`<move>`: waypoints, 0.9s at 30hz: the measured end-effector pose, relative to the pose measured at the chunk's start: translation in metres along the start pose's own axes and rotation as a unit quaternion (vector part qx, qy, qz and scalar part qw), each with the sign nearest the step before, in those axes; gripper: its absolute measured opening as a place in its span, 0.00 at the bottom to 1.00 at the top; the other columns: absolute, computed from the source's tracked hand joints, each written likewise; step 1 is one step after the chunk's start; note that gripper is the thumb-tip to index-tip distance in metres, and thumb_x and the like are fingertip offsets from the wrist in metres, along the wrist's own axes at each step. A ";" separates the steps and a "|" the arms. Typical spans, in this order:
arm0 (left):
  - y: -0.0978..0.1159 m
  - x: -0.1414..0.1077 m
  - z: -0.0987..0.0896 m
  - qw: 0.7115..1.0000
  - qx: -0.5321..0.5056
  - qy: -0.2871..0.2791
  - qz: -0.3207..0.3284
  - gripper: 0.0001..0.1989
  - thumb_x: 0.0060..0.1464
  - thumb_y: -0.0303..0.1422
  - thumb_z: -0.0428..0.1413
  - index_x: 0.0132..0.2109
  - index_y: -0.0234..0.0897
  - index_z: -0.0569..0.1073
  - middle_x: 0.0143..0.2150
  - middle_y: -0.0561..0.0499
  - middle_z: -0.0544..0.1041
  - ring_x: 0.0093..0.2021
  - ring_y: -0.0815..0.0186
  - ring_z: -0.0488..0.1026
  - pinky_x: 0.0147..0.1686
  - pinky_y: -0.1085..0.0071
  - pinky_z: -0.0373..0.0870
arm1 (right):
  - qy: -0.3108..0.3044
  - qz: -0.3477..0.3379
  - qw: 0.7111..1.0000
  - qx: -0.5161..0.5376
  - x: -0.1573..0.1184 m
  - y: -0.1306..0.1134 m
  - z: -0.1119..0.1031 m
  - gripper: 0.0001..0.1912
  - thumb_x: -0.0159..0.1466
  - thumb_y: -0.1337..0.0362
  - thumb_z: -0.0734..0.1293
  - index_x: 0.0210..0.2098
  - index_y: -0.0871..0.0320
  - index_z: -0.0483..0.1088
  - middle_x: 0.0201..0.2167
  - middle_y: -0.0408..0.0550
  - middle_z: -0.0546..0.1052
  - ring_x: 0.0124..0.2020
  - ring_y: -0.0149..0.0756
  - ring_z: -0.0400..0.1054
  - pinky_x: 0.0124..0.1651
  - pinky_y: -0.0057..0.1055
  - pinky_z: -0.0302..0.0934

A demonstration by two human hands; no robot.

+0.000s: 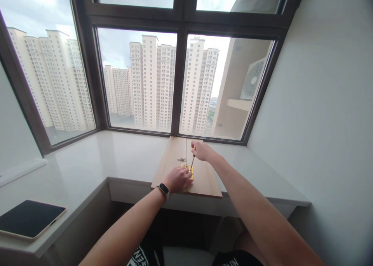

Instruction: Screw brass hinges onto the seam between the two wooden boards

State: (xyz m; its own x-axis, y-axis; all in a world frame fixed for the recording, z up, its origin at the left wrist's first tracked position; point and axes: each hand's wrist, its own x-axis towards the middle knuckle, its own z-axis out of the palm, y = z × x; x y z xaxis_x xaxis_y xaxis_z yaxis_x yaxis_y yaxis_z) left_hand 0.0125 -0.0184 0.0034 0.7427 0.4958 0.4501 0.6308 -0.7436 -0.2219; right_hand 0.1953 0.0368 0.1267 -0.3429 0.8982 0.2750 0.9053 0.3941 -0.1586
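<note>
My right hand [201,151] is closed around the handle of a screwdriver [192,160], whose thin shaft points down and slightly left. The screwdriver's tip meets a small yellow piece [191,173] lying on a wooden board [205,180]. Over that yellow piece my left hand [179,179] is bent, its fingers gripping it and covering much of it. Just beyond the fingers, a little pile of screws [182,159] rests on the board. The exact kind of the yellow piece is too small to make out.
The board lies across a white window sill [131,153] whose front edge is near my forearms. At the left a tablet [32,219] lies on the sill. Dark window frames [178,83] rise behind, with a white wall [320,103] at the right.
</note>
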 end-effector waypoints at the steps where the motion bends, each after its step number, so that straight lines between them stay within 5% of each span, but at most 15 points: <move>1: 0.000 0.000 0.000 1.000 0.000 0.001 0.000 0.12 0.68 0.39 0.52 0.42 0.37 0.75 0.39 0.45 0.77 0.39 0.60 0.74 0.39 0.64 0.70 | 0.005 -0.004 1.000 -0.010 0.000 0.000 0.000 0.03 0.67 0.64 0.67 0.38 0.54 0.68 0.37 0.48 0.77 0.38 0.36 0.68 0.35 0.29 0.52; 14: 0.000 0.000 0.000 1.000 -0.003 0.008 -0.001 0.12 0.68 0.40 0.53 0.42 0.36 0.74 0.39 0.46 0.77 0.38 0.60 0.74 0.37 0.64 0.70 | -0.007 -0.005 1.000 0.020 0.002 0.002 0.005 0.05 0.67 0.69 0.62 0.41 0.55 0.68 0.40 0.49 0.77 0.37 0.36 0.68 0.35 0.29 0.53; 21: 0.000 0.000 -0.002 1.000 -0.007 -0.001 -0.006 0.12 0.68 0.40 0.52 0.42 0.37 0.73 0.39 0.45 0.76 0.40 0.59 0.74 0.38 0.64 0.70 | 0.026 -0.029 0.999 -0.013 0.003 0.000 0.003 0.05 0.68 0.64 0.66 0.35 0.55 0.68 0.37 0.48 0.77 0.40 0.36 0.69 0.39 0.28 0.54; 27: 0.000 0.000 -0.003 1.000 -0.006 -0.005 -0.007 0.13 0.68 0.41 0.52 0.42 0.37 0.73 0.39 0.45 0.76 0.40 0.59 0.74 0.38 0.64 0.70 | -0.009 -0.021 0.999 -0.029 0.003 0.002 0.005 0.02 0.65 0.68 0.66 0.38 0.56 0.70 0.43 0.50 0.76 0.41 0.37 0.69 0.37 0.28 0.55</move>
State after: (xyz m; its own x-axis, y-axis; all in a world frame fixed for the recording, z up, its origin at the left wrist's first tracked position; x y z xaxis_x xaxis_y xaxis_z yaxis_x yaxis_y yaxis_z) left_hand 0.0120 -0.0197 0.0056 0.7361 0.5110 0.4438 0.6385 -0.7420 -0.2046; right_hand 0.1953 0.0415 0.1228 -0.3844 0.8848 0.2633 0.9028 0.4198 -0.0929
